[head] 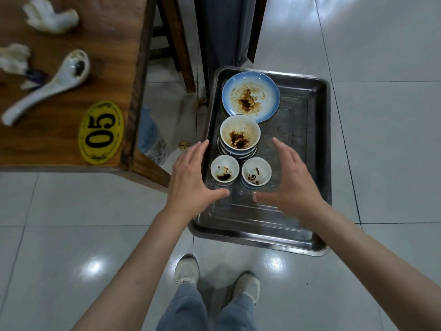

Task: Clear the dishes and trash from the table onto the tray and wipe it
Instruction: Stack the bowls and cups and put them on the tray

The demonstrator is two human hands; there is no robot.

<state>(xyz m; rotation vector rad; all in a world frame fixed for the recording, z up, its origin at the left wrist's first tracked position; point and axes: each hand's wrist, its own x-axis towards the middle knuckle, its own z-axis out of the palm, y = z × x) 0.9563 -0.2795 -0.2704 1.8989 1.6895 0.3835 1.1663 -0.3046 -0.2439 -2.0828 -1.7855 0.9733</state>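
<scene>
Grey floor tiles and two pale shoes nearest. Both hands are spread wide, holding nothing: left hand over the left rim of the metal tray, right hand above its middle, flanking two small stained cups. Just beyond them is a stack of sauce-smeared bowls, then a blue-rimmed plate with brown residue at the tray's far end. Left, on the wooden desk: yellow "05" number tag, white ceramic soup spoon, crumpled tissues, blurred.
</scene>
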